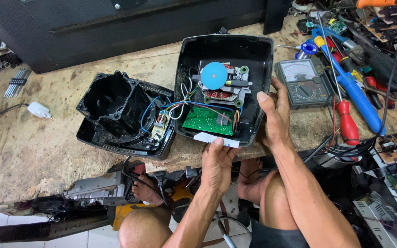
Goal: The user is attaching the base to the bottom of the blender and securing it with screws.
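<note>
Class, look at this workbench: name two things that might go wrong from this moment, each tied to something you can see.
1. The open housing half sits at the bench edge, steadied by the right hand; it might tip off.
2. Thin wires join it to the other housing half; pulling the halves apart may strain them.
3. The left hand holds a white strip close to the green circuit board, which a slip may knock.

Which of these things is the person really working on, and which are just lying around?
Being worked on:
black housing shell gripped by the right hand
white strip at the left hand fingers
green circuit board and motor inside
second black housing half, joined by wires

Just lying about:
meter
red screwdriver
blue tool
white plug
</note>
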